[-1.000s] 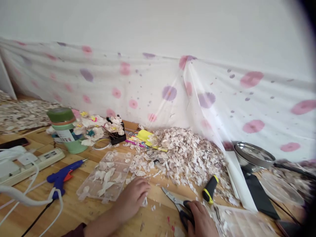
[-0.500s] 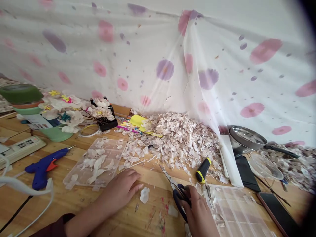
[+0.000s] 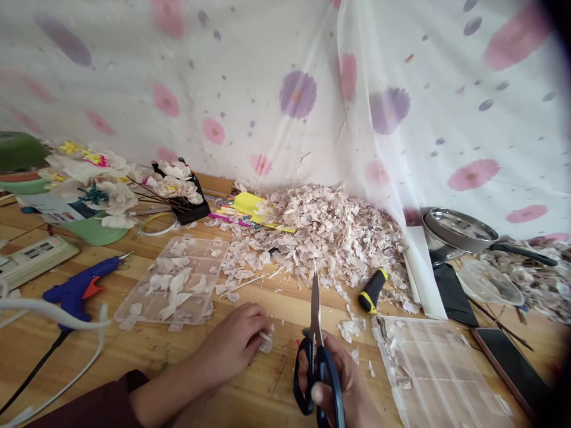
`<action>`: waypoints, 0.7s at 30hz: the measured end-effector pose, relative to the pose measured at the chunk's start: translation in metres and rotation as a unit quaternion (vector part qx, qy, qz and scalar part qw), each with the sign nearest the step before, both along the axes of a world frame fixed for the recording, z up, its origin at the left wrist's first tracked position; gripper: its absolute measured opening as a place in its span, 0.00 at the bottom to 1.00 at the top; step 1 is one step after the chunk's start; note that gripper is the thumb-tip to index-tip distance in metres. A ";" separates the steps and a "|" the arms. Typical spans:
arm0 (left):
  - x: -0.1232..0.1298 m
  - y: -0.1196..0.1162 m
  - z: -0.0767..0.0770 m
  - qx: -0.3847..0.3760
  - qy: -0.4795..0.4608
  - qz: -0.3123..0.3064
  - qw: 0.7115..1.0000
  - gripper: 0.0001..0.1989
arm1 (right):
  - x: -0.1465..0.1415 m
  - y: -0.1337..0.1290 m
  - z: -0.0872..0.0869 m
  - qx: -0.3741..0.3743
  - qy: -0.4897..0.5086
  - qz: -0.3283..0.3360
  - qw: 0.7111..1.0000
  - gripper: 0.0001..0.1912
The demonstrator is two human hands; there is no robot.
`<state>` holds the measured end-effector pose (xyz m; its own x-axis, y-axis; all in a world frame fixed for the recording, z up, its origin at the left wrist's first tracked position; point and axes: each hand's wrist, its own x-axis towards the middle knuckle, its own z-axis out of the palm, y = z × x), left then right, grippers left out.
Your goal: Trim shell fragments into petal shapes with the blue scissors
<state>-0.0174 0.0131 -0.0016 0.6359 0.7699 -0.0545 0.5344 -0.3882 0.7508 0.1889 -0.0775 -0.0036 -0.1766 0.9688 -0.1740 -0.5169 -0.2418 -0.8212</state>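
My left hand [image 3: 238, 342] is closed, pinching a small whitish petal [image 3: 266, 342] between thumb and fingertips just above the table. In my right hand [image 3: 341, 374] is a pair of scissors [image 3: 316, 315] with dark blue handles, fingers through the loops. The blades point up and away from me and look closed. Left of my left hand lies a clear compartment box [image 3: 147, 297] with pale petals [image 3: 173, 291] on it. Beyond both hands spreads a large heap of dried whitish petals [image 3: 330, 220].
A blue glue gun [image 3: 80, 291] and its white cord lie at the left. A yellow-black handled tool [image 3: 373, 291], a second divided box [image 3: 439, 368], a phone [image 3: 513, 368] and a metal pan [image 3: 464, 229] are at the right. Paper flowers [image 3: 104, 178] stand at the back left.
The petal that lay on the table is now in my left hand. My right hand has turned the scissors upright and their blades have closed. The view has tilted down slightly.
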 end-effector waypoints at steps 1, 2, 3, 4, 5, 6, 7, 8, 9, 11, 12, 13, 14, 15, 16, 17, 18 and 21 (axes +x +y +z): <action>0.001 -0.001 -0.001 -0.017 -0.032 0.004 0.999 0.11 | -0.003 0.000 0.001 0.001 -0.005 -0.002 1.000 0.31; 0.001 -0.002 -0.003 -0.035 -0.072 0.013 0.997 0.10 | -0.005 -0.001 0.002 0.007 -0.015 -0.005 1.000 0.29; 0.002 -0.003 -0.004 -0.051 -0.118 0.023 0.991 0.09 | -0.006 -0.001 0.003 0.014 -0.025 -0.008 1.000 0.26; 0.003 -0.005 -0.006 -0.068 -0.169 0.033 0.983 0.07 | -0.008 -0.001 0.004 0.016 -0.037 -0.014 0.999 0.24; 0.004 -0.006 -0.007 -0.088 -0.222 0.042 0.970 0.06 | -0.009 -0.001 0.004 0.011 -0.048 -0.023 0.998 0.23; 0.005 -0.008 -0.008 -0.111 -0.272 0.047 0.955 0.04 | -0.011 -0.001 0.005 0.000 -0.057 -0.035 0.998 0.22; 0.007 -0.009 -0.009 -0.135 -0.316 0.050 0.938 0.03 | -0.013 -0.001 0.006 -0.016 -0.066 -0.045 0.997 0.22; 0.008 -0.010 -0.009 -0.159 -0.351 0.051 0.921 0.03 | -0.015 -0.002 0.006 -0.034 -0.078 -0.049 0.995 0.21; 0.010 -0.011 -0.009 -0.178 -0.376 0.051 0.908 0.04 | -0.018 -0.002 0.007 -0.051 -0.088 -0.048 0.994 0.21; 0.013 -0.013 -0.008 -0.199 -0.400 0.046 0.893 0.06 | -0.023 -0.004 0.007 -0.068 -0.084 -0.038 0.993 0.22; 0.014 -0.014 -0.007 -0.205 -0.402 0.042 0.891 0.06 | -0.025 -0.004 0.007 -0.072 -0.071 -0.035 0.994 0.22; 0.015 -0.014 -0.007 -0.210 -0.401 0.037 0.891 0.06 | -0.027 -0.005 0.007 -0.075 -0.055 -0.035 0.995 0.22; 0.015 -0.015 -0.006 -0.214 -0.397 0.031 0.892 0.06 | -0.029 -0.006 0.006 -0.080 -0.038 -0.038 0.995 0.23; 0.016 -0.015 -0.006 -0.216 -0.393 0.024 0.893 0.06 | -0.029 -0.007 0.006 -0.086 -0.025 -0.045 0.995 0.23; 0.016 -0.015 -0.005 -0.218 -0.387 0.017 0.896 0.06 | -0.030 -0.007 0.006 -0.091 -0.019 -0.053 0.994 0.24; 0.016 -0.016 -0.005 -0.219 -0.381 0.008 0.898 0.06 | -0.030 -0.007 0.006 -0.096 -0.018 -0.062 0.993 0.24; 0.017 -0.016 -0.004 -0.220 -0.375 -0.004 0.901 0.06 | -0.030 -0.007 0.007 -0.099 -0.021 -0.073 0.992 0.24; 0.017 -0.018 -0.004 -0.237 -0.363 -0.029 0.901 0.07 | -0.028 -0.007 0.011 -0.092 -0.047 -0.100 0.990 0.24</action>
